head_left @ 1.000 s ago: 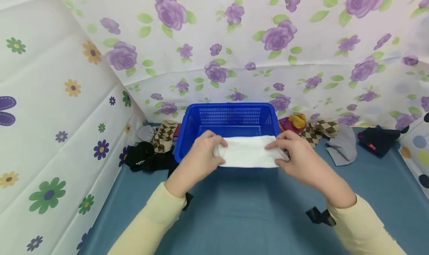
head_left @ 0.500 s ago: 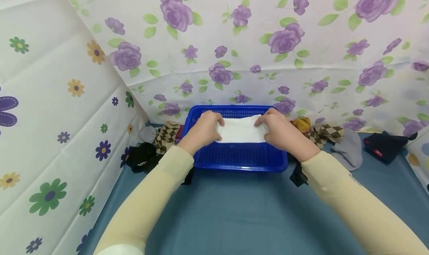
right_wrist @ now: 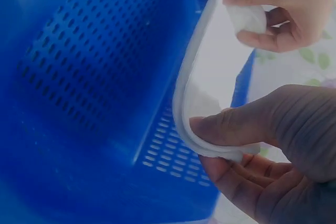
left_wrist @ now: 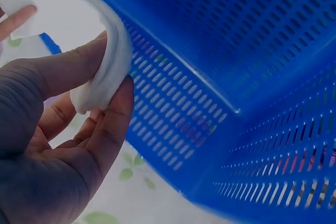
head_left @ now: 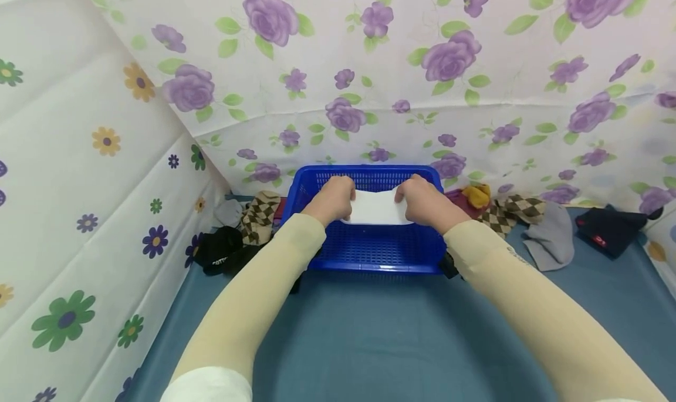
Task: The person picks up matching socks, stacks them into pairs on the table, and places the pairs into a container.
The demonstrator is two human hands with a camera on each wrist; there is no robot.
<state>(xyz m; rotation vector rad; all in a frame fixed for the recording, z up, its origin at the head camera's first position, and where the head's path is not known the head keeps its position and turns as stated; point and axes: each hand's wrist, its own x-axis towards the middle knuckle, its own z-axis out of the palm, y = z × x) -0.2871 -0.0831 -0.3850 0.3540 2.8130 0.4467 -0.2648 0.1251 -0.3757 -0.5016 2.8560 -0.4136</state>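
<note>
A folded white cloth [head_left: 376,207] is stretched level between both hands, above the inside of a blue plastic basket [head_left: 377,267]. My left hand [head_left: 334,199] pinches its left end; in the left wrist view the thumb lies on one face and the fingers [left_wrist: 118,103] behind the thick fold. At the opposite end my right hand [head_left: 422,202] grips it the same way, and the right wrist view shows its thumb [right_wrist: 226,127] flat on the inner face. The cloth's layers bend upward at each end. Perforated walls and floor of the basket show beneath it.
Left of the basket lie a black garment with white lettering [head_left: 219,249] and a checkered cloth [head_left: 260,217]. On the right are a mustard-yellow cloth [head_left: 477,196], another checkered piece [head_left: 523,207], a grey one [head_left: 551,237] and a navy one [head_left: 607,232]. A flowered curtain [head_left: 401,126] hangs behind.
Both hands have carried the white cloth forward, from over the basket's near rim to over its inside. In the last half second they have shifted little, and the cloth's top edge dips more.
</note>
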